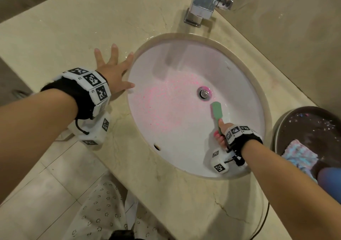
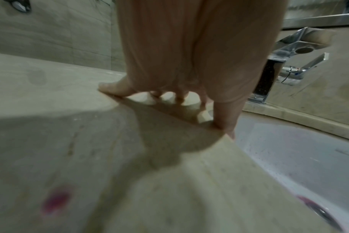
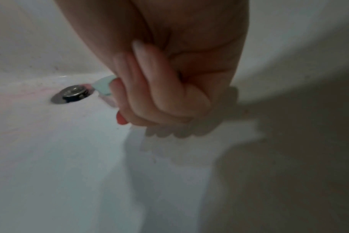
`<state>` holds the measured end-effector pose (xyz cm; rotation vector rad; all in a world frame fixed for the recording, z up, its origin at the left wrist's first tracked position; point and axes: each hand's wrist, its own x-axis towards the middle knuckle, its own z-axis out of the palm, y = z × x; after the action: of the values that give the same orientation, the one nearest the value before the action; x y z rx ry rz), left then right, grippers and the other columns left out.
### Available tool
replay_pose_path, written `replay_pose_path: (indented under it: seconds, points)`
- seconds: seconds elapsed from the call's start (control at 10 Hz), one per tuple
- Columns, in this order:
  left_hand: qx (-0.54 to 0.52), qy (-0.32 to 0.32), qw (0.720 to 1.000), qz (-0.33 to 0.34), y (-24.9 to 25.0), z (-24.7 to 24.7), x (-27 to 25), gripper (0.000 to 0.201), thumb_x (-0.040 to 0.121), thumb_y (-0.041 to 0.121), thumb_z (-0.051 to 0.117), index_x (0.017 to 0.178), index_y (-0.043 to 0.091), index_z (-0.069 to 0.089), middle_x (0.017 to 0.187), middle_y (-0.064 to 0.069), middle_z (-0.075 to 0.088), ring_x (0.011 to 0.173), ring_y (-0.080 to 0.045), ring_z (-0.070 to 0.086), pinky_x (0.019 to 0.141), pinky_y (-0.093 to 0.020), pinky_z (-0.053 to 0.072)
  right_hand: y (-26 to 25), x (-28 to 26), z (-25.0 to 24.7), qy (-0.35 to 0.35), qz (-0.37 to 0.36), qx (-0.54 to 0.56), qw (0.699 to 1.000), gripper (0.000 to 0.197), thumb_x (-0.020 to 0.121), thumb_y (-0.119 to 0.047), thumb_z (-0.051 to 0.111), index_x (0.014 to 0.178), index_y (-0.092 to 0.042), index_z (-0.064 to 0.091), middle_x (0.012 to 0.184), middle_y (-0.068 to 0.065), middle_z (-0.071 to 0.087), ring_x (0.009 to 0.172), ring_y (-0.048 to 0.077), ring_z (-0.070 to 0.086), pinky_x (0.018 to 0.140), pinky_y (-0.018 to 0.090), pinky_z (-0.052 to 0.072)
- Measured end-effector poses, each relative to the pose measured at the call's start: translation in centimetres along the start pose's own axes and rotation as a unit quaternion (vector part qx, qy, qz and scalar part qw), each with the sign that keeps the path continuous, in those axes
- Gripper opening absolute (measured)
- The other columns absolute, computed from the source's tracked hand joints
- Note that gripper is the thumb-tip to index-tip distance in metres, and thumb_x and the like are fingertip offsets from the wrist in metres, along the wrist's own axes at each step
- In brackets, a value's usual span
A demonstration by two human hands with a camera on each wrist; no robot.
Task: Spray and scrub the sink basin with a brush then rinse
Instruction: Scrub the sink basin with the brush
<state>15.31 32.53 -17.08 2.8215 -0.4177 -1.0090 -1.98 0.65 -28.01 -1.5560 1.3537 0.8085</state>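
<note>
The white oval sink basin (image 1: pixel 239 92) is set into a beige stone counter and carries pink spray speckles (image 1: pixel 162 103) across its left half. A green brush (image 1: pixel 217 110) lies head-down on the basin floor just below the metal drain (image 1: pixel 203 93). My right hand (image 1: pixel 222 133) grips the brush handle inside the basin; in the right wrist view the fingers (image 3: pixel 153 100) curl round it beside the drain (image 3: pixel 72 93). My left hand (image 1: pixel 112 68) rests flat with fingers spread on the counter at the basin's left rim, seen again as the left hand (image 2: pixel 179 63).
A chrome faucet (image 1: pixel 203 1) stands behind the basin. At the right a dark round tub (image 1: pixel 287 121) holds a pastel cloth (image 1: pixel 299 155). A pink spot (image 2: pixel 58 200) marks the counter (image 1: pixel 73 27). Pale floor tiles lie below the counter's front edge.
</note>
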Motion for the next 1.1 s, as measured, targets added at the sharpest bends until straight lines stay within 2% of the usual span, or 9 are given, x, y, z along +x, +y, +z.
replay_pose_path:
  seconds: [0.1, 0.2, 0.3, 0.5, 0.6, 0.7, 0.8, 1.0, 1.1]
  points:
    - [-0.005, 0.001, 1.0, -0.002, -0.1, 0.1, 0.1, 0.084, 0.091, 0.043, 0.052, 0.148, 0.036, -0.01, 0.153, -0.006, -0.028, 0.133, -0.05, -0.026, 0.112, -0.055, -0.004, -0.9, -0.8, 2.6, -0.05, 0.027, -0.029, 0.998, 0.063, 0.093, -0.063, 0.021, 0.061, -0.013, 0.04, 0.032, -0.005, 0.038, 0.022, 0.009, 0.03, 0.033, 0.008, 0.023]
    - [-0.004, 0.0, 1.0, -0.002, -0.1, 0.0, 0.1, 0.084, 0.091, 0.043, 0.052, 0.148, 0.036, -0.009, 0.153, -0.006, -0.028, 0.133, -0.05, -0.026, 0.112, -0.055, -0.004, -1.5, -2.3, 5.4, -0.111, 0.015, -0.068, 0.991, 0.061, 0.092, -0.063, 0.025, 0.063, -0.013, 0.041, 0.033, -0.006, 0.039, 0.022, 0.006, 0.03, 0.032, 0.007, 0.022]
    - [-0.002, 0.0, 1.0, -0.002, -0.1, 0.0, 0.1, 0.084, 0.091, 0.043, 0.052, 0.148, 0.036, -0.009, 0.153, -0.006, -0.027, 0.133, -0.051, -0.026, 0.112, -0.055, -0.004, -1.8, -2.5, 6.0, -0.132, 0.004, -0.104, 0.986, 0.059, 0.092, -0.063, 0.028, 0.066, -0.012, 0.043, 0.034, -0.006, 0.041, 0.024, 0.005, 0.032, 0.032, 0.008, 0.022]
    - [-0.002, 0.0, 1.0, -0.003, -0.1, 0.0, 0.1, 0.084, 0.092, 0.044, 0.051, 0.148, 0.036, -0.01, 0.153, -0.006, -0.028, 0.133, -0.051, -0.026, 0.111, -0.055, -0.005, -1.3, -1.6, 2.5, -0.061, -0.013, -0.079, 0.995, 0.058, 0.097, -0.053, 0.029, 0.063, -0.007, 0.04, 0.03, -0.003, 0.041, 0.019, 0.007, 0.029, 0.029, 0.006, 0.021]
    - [-0.003, 0.0, 1.0, -0.003, -0.1, 0.1, 0.1, 0.084, 0.091, 0.044, 0.052, 0.149, 0.036, -0.009, 0.153, -0.006, -0.027, 0.133, -0.051, -0.026, 0.111, -0.055, -0.005, -0.4, 0.1, 0.5, -0.005, 0.004, -0.059, 0.998, 0.067, 0.093, -0.062, 0.024, 0.059, -0.009, 0.045, 0.037, -0.001, 0.043, 0.024, 0.011, 0.032, 0.033, 0.012, 0.024]
    - [-0.007, 0.0, 1.0, -0.004, -0.1, 0.1, 0.1, 0.084, 0.091, 0.043, 0.052, 0.148, 0.037, -0.01, 0.153, -0.005, -0.028, 0.133, -0.05, -0.026, 0.112, -0.056, -0.002, 0.2, 1.2, -0.6, -0.002, 0.035, -0.008, 0.999, 0.068, 0.091, -0.066, 0.019, 0.057, -0.012, 0.042, 0.034, -0.002, 0.038, 0.024, 0.012, 0.028, 0.034, 0.011, 0.022]
    - [-0.006, 0.0, 1.0, -0.002, 0.0, 0.1, 0.0, 0.083, 0.092, 0.043, 0.051, 0.148, 0.036, -0.009, 0.153, -0.006, -0.027, 0.133, -0.05, -0.026, 0.112, -0.055, -0.003, -0.3, 0.5, 0.1, -0.026, 0.038, -0.01, 0.999, 0.066, 0.091, -0.066, 0.02, 0.059, -0.012, 0.041, 0.034, -0.003, 0.038, 0.024, 0.01, 0.027, 0.034, 0.01, 0.021]
    - [-0.01, -0.001, 1.0, -0.006, 0.1, 0.0, -0.1, 0.083, 0.092, 0.043, 0.051, 0.148, 0.036, -0.009, 0.153, -0.004, -0.028, 0.134, -0.049, -0.027, 0.112, -0.056, -0.001, -1.6, -1.8, 4.3, -0.133, 0.012, -0.084, 0.987, 0.061, 0.09, -0.065, 0.032, 0.066, -0.011, 0.045, 0.036, -0.005, 0.042, 0.025, 0.005, 0.033, 0.032, 0.008, 0.023]
    - [-0.014, -0.003, 1.0, -0.008, 0.1, -0.1, -0.1, 0.083, 0.092, 0.042, 0.052, 0.148, 0.037, -0.01, 0.153, -0.003, -0.028, 0.134, -0.048, -0.027, 0.112, -0.056, 0.0, -1.9, -2.5, 5.5, -0.157, 0.008, -0.107, 0.982, 0.059, 0.091, -0.064, 0.029, 0.065, -0.012, 0.042, 0.033, -0.006, 0.04, 0.023, 0.005, 0.031, 0.033, 0.006, 0.02]
